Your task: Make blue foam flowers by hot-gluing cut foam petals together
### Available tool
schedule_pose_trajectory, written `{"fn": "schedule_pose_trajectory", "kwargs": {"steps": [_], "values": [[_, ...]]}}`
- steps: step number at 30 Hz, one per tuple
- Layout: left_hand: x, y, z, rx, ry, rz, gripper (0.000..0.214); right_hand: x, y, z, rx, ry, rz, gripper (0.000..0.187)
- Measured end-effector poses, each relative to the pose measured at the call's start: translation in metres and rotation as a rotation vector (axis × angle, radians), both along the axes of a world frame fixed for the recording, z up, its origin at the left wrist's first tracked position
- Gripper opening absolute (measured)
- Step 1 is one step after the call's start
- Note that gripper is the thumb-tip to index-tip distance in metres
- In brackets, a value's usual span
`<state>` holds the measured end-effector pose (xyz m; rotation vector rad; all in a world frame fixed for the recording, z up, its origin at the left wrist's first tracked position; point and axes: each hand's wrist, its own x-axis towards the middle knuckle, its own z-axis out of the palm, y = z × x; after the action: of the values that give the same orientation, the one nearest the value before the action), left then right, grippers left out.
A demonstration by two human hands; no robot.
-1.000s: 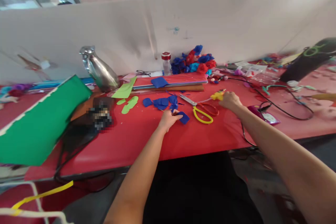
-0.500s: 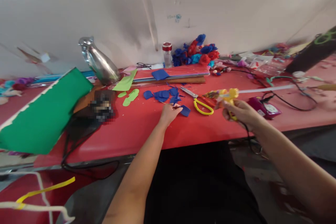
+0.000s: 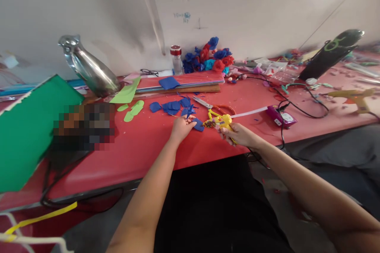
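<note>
My left hand [image 3: 181, 127] rests on the red table [image 3: 154, 146], its fingers closed on a small blue paper piece [image 3: 198, 125]. More blue paper pieces [image 3: 172, 106] lie just beyond it. My right hand [image 3: 239, 134] grips a yellow glue gun [image 3: 221, 121] with a white glue stick [image 3: 251, 112] poking out of its back. The gun's nozzle points left at the blue piece, a few centimetres from it. Scissors with yellow and red handles [image 3: 216, 110] lie right behind the gun.
A green sheet [image 3: 26, 126], a steel jug [image 3: 89, 69], light green cut-outs [image 3: 132, 108], stacked coloured sheets [image 3: 184, 85], a small jar [image 3: 176, 58] and a pile of paper flowers [image 3: 212, 59] stand around. Cables [image 3: 299, 106], a second glue gun [image 3: 354, 97] and scraps clutter the right.
My right hand picked up the yellow glue gun from behind the scissors and brought it left and nearer, up to the blue piece. My left hand stayed on that piece. The camera tilted down.
</note>
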<state>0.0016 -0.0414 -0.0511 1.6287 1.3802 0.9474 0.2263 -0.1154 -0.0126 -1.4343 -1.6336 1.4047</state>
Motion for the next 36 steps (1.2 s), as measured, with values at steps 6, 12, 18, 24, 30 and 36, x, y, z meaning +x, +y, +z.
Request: {"fn": "schedule_pose_trajectory", "kwargs": {"steps": [6,12,18,24,30,36], "values": [[0.0,-0.003,0.006,0.019,0.077,-0.035,0.03,-0.006,0.001,0.01,-0.029,-0.048,0.01,0.044],[0.0,-0.004,0.007,0.003,0.078,-0.043,0.034,-0.006,0.001,0.01,-0.007,-0.085,0.014,0.041],[0.0,-0.003,0.005,-0.002,0.052,-0.036,0.033,-0.001,0.002,0.007,0.031,-0.162,0.02,0.043],[0.0,-0.005,0.006,-0.01,0.049,-0.049,0.032,-0.001,0.002,0.01,0.092,-0.266,0.016,0.043],[0.0,-0.006,0.008,-0.004,0.065,-0.038,0.031,-0.003,-0.001,0.012,0.118,-0.38,0.0,0.041],[0.0,-0.007,0.013,-0.003,0.11,-0.042,0.03,-0.003,-0.002,0.004,0.305,-0.505,0.031,0.024]]}}
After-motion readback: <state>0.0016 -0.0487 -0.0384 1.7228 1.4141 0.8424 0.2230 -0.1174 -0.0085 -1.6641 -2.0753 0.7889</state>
